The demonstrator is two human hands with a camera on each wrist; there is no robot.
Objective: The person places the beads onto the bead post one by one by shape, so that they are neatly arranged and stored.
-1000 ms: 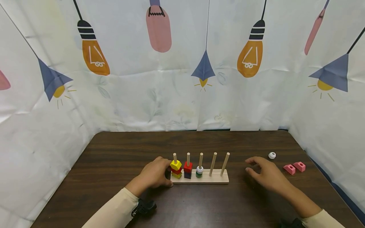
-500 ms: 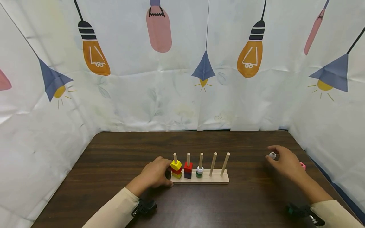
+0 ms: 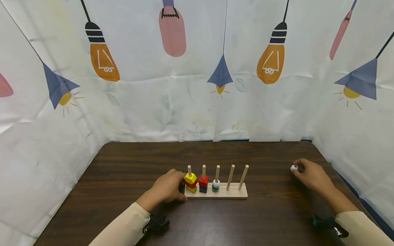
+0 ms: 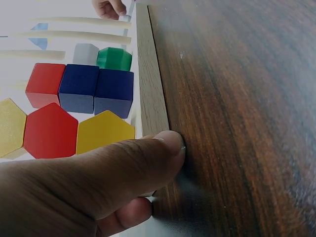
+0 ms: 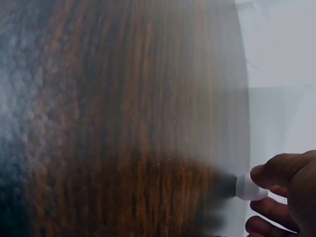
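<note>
My left hand (image 3: 167,186) grips the left end of a wooden peg board (image 3: 229,194), its thumb (image 4: 143,163) on the front edge in the left wrist view. The leftmost peg carries yellow and red hexagonal blocks (image 4: 51,131). Beside it, a red cube (image 4: 45,85) tops two blue cubes (image 4: 79,88). The middle peg holds a white bead (image 3: 216,183) above a green bead (image 4: 114,58). Two pegs on the right are bare. Far to the right, my right hand (image 3: 314,176) pinches another white bead (image 5: 248,187) between thumb and fingers, close over the table.
The dark wood-grain table (image 3: 227,222) ends at a right edge just beyond my right hand. A white cloth (image 3: 147,102) printed with lamps and bulbs hangs behind the table and along its sides. Black straps (image 3: 155,223) circle both wrists.
My right hand has moved right and away from me, and its fingers have closed on the white bead. Two pink blocks are now hidden behind that hand. The left hand has stayed put.
</note>
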